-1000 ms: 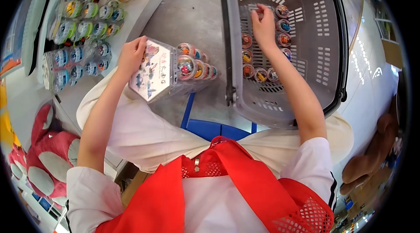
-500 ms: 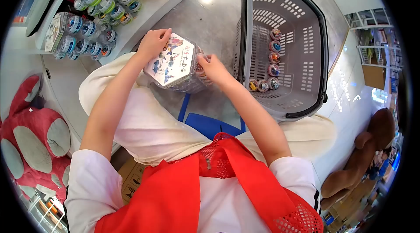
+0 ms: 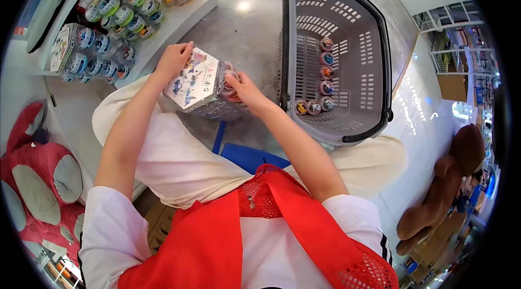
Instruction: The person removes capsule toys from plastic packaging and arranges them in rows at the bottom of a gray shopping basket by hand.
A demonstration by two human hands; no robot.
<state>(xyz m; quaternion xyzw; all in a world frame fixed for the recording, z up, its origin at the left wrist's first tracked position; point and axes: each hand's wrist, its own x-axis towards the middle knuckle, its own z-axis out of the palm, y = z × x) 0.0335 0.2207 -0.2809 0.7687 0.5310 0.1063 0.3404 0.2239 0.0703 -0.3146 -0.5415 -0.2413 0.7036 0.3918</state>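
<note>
A hexagonal pack [image 3: 194, 80] with a white printed top and clear sides stands tilted in front of my crossed legs. My left hand [image 3: 175, 61] is closed around its far left edge, fingertips over the rim of the top. My right hand [image 3: 245, 92] is at the pack's right side, its fingers curled round a clear, reddish capsule ball [image 3: 229, 80]. Whether that ball is loose or still seated in the pack is hidden by the fingers. Several similar capsule balls [image 3: 326, 73] lie in an L-shaped line inside the grey shopping basket [image 3: 364, 15] on my right.
A white display ledge [image 3: 187, 18] at upper left bears stacked capsule balls [image 3: 124, 15] and another printed pack [image 3: 63, 50]. A blue object [image 3: 252, 157] lies between my legs. Red plush toys [image 3: 43, 180] are on the left, a brown plush [image 3: 445, 191] on the right.
The whole view has shifted, so that the pack, hands and basket appear further left. Both hands keep about the same grip; the balls in the basket lie as before.
</note>
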